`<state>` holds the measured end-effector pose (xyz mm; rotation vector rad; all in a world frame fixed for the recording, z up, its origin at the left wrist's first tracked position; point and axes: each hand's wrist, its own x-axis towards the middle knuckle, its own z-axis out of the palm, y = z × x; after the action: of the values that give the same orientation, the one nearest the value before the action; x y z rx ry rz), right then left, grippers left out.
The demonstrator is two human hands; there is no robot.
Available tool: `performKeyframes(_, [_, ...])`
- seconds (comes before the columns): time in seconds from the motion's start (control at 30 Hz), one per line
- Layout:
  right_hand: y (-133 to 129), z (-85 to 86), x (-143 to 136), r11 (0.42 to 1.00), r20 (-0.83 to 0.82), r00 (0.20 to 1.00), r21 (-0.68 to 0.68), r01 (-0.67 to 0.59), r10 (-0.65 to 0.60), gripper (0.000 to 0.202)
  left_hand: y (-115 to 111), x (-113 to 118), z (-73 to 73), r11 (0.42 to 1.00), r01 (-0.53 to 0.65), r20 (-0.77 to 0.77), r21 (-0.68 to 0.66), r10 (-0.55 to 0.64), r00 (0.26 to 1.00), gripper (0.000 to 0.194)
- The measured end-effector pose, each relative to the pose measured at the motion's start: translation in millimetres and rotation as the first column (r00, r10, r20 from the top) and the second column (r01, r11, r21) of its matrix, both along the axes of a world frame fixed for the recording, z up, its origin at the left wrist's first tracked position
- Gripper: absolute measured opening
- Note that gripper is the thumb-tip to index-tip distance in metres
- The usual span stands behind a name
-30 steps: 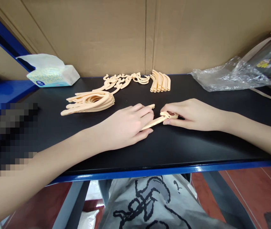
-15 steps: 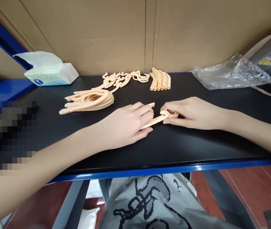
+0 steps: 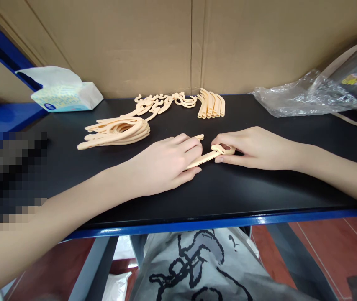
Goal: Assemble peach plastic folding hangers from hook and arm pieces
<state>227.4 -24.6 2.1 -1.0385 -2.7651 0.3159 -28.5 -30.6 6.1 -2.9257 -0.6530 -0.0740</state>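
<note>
A cream plastic hanger [image 3: 206, 159] lies low over the black tabletop, between my two hands. My left hand [image 3: 175, 163] is closed over its arms from above, hiding most of them; one arm's tip pokes out beyond the fingers. At the other end, my right hand [image 3: 244, 148] pinches the curved hook [image 3: 227, 149] between thumb and fingers, where it meets the arms. Behind my left hand lies a stack of cream hangers [image 3: 118, 133]. Loose cream hooks [image 3: 162, 103] are heaped at the back, beside a row of curved tube-like arms [image 3: 211, 104].
A tissue pack [image 3: 67, 94] stands at the back left. Crumpled clear plastic [image 3: 304, 98] and a dark see-through container [image 3: 354, 71] lie at the back right. Cardboard [image 3: 134, 46] walls off the rear. The tabletop's blue front edge [image 3: 216, 223] runs just before my lap.
</note>
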Motion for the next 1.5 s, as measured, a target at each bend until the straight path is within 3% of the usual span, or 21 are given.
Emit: performKeyframes(1.5, [-0.7, 1.2, 0.6, 1.000, 0.018, 1.000, 0.018, -0.008, 0.008, 0.031, 1.0, -1.3, -2.5, 1.000, 0.013, 0.030, 0.010, -0.014, 0.999, 0.029])
